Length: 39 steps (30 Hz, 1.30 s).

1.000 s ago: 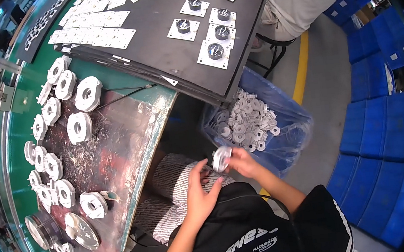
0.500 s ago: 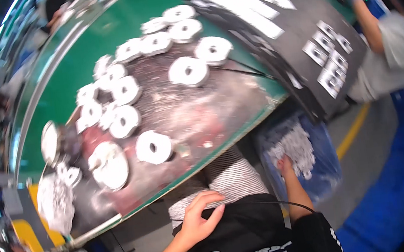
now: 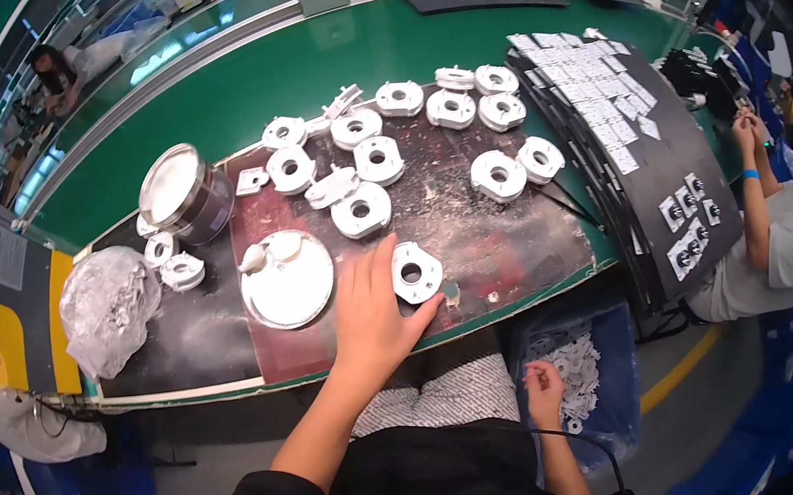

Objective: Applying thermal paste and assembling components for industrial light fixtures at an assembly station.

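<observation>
- The left hand [image 3: 370, 315] lies flat with spread fingers on the dark worn work mat [image 3: 505, 244], touching a white round plastic part with a centre hole [image 3: 415, 272].
- That part lies flat, hole upward, near the bench's front edge, beside the round metal dish [image 3: 288, 281].
- The right hand [image 3: 545, 390] hangs loosely curled, gripping nothing, above the blue bin of small white parts [image 3: 585, 373].

White parts [image 3: 361, 210] probably crowd the mat [image 3: 504, 234]
</observation>
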Each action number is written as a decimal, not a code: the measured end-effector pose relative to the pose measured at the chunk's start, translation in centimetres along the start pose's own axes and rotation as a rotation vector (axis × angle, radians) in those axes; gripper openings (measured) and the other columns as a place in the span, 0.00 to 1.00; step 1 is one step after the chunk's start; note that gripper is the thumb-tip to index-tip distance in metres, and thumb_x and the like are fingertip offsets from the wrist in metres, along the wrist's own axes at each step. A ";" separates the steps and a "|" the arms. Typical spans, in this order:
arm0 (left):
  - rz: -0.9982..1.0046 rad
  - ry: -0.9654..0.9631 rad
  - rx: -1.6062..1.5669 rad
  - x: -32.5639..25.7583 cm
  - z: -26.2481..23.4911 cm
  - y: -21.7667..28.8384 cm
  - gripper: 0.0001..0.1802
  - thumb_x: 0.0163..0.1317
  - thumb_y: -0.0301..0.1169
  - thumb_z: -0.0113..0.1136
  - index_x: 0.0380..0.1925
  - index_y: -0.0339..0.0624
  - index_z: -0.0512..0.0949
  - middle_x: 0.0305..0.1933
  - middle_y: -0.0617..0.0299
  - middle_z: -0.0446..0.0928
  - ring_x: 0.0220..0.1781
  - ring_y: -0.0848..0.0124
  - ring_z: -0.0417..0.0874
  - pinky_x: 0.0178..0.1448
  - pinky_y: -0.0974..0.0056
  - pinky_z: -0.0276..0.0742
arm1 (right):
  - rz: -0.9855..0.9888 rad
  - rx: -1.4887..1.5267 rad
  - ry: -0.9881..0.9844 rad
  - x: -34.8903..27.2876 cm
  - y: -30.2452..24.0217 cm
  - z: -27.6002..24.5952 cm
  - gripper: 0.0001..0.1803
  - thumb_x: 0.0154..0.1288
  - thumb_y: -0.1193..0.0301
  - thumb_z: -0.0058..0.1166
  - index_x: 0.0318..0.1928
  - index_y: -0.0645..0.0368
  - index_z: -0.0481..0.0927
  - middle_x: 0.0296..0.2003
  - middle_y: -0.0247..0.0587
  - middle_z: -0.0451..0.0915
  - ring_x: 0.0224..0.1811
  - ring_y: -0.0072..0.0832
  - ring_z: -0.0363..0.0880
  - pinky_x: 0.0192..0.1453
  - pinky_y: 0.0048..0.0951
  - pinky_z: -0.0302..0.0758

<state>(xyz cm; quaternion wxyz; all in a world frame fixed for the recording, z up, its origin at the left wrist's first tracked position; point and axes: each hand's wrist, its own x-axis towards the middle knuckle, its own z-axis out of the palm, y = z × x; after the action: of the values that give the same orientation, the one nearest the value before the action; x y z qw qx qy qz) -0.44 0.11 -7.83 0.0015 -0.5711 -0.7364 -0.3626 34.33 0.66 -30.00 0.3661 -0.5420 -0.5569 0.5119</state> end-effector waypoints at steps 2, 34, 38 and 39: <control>-0.001 -0.043 -0.071 0.2 0.8 0.3 0.47 0.48 0.40 0.83 0.66 0.34 0.71 0.59 0.45 0.79 0.60 0.47 0.78 0.65 0.48 0.73 | -0.167 -0.077 0.007 -0.3 -3.6 0.0 0.05 0.69 0.79 0.61 0.43 0.63 0.86 0.31 0.36 0.83 0.31 0.21 0.81 0.39 0.23 0.77; 0.186 -0.073 -0.014 0.2 1.1 1.8 0.41 0.52 0.45 0.78 0.66 0.46 0.75 0.45 0.53 0.74 0.46 0.51 0.76 0.51 0.49 0.71 | -0.468 -0.057 -0.161 8.0 -32.3 -3.9 0.14 0.63 0.81 0.68 0.49 0.65 0.86 0.39 0.32 0.80 0.37 0.14 0.78 0.40 0.17 0.73; -0.028 -0.040 0.111 1.0 1.5 2.0 0.44 0.53 0.49 0.78 0.67 0.45 0.73 0.43 0.50 0.71 0.43 0.51 0.75 0.47 0.49 0.72 | -0.833 -0.249 -0.198 6.9 -32.8 1.5 0.19 0.53 0.84 0.69 0.48 0.62 0.87 0.42 0.40 0.83 0.35 0.23 0.81 0.38 0.22 0.76; -0.092 -0.056 0.120 1.0 1.4 2.1 0.45 0.53 0.51 0.78 0.68 0.44 0.72 0.43 0.49 0.70 0.43 0.50 0.75 0.47 0.48 0.72 | -0.844 -0.283 -0.186 6.2 -33.2 2.7 0.19 0.53 0.83 0.71 0.48 0.61 0.87 0.42 0.41 0.84 0.35 0.26 0.83 0.38 0.24 0.79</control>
<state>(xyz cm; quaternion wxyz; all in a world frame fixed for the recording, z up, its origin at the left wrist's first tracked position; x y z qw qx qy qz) 1.59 1.92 -7.31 -0.0013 -0.5456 -0.7820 -0.3014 23.29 9.93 0.68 0.4136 -0.2641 -0.8240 0.2832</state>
